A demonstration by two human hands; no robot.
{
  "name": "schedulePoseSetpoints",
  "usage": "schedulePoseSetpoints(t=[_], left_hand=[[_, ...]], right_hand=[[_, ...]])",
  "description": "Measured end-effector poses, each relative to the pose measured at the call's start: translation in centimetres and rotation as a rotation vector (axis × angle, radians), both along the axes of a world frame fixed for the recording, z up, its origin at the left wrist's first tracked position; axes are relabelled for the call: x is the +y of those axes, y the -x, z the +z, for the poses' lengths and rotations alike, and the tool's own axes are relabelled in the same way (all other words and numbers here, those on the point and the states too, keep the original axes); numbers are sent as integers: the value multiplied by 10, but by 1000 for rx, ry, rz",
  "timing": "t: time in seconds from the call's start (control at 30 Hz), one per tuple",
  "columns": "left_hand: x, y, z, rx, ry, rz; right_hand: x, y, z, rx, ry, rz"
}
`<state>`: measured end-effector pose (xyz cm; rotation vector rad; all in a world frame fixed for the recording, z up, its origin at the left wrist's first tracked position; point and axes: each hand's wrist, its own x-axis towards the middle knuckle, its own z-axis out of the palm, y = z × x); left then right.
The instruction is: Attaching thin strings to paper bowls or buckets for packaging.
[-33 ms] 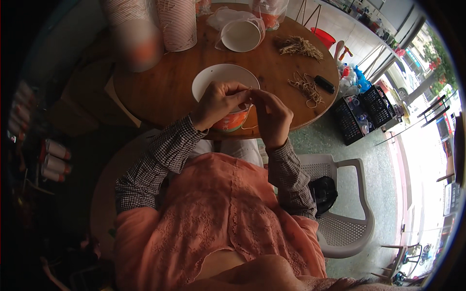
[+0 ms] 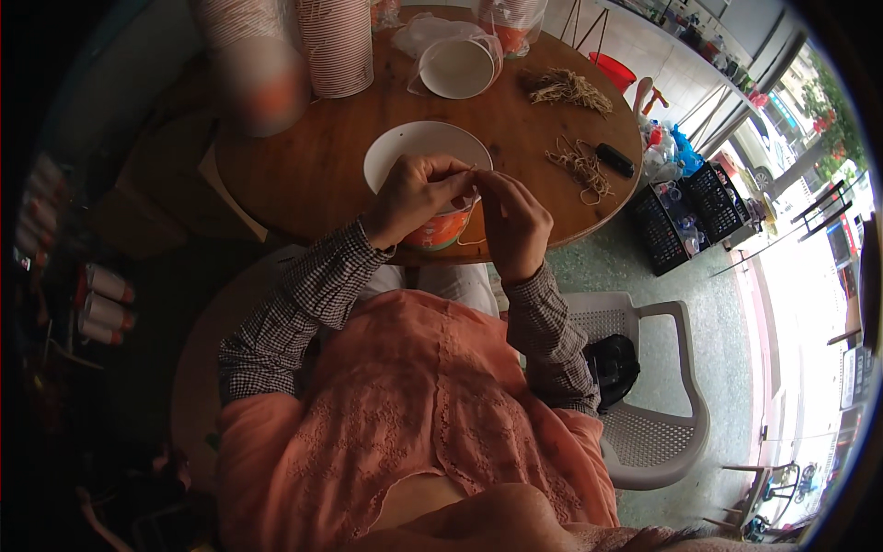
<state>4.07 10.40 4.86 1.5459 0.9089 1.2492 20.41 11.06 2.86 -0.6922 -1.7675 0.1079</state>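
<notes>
A large paper bucket (image 2: 414, 136), white inside and orange-red outside with a green band low down, stands near the table's front edge. Over its near rim my left hand (image 2: 416, 191) and my right hand (image 2: 517, 221) meet, thumbs and fingertips pinched together. A thin pale string (image 2: 471, 242) runs down the bucket's right side below the fingers. Its upper end seems to be between my fingertips, though the pinch is too small to make out fully. The bucket's right front is partly hidden by my hands.
On the round wooden table (image 2: 322, 175) are tall stacks of paper buckets (image 2: 334, 51), a bagged white bucket (image 2: 457, 70), a bundle of strings (image 2: 567, 89), loose strings (image 2: 581, 170) and a black object (image 2: 614, 159). A plastic chair (image 2: 658, 442) and black crates (image 2: 667, 225) stand to the right.
My right hand has shifted very slightly to the left. My left hand and the bucket look the same.
</notes>
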Motion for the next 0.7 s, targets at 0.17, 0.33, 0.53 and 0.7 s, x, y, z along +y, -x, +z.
schedulePoseSetpoints(t=[0.17,0.33,0.53,0.7], left_hand=[[2,2,-2,202,-70,117],[5,3,-6,-20,-98,128],[-2,1,-1,116,-150,169],[-3,0,-3,304,-423,260]], right_hand=[[4,2,-1,-72,-124,-94],[1,6,2,189,231,104],[4,5,-7,242,322,164],[4,3,-8,292,505,213]])
